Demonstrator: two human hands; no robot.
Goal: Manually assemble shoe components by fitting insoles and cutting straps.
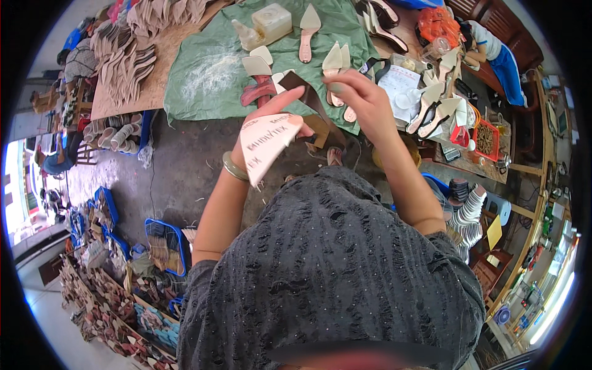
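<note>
My left hand grips a pale, pointed insole piece with dark print on it, tilted with its tip down. A dark brown strip bends up by the left fingertips and hangs down between my hands; where it joins the piece is hidden. Just right of the strip is my right hand, its fingers curled into a pinch. What they hold, if anything, cannot be made out. Beyond it, pale pointed shoe pieces lie on the green cloth, and reddish insoles lie past my left hand.
A clouded plastic container and a separate insole are at the back. Stacked insoles cover the left board. On the right are pointed shoes, an orange basket and another person. A blue crate stands at lower left.
</note>
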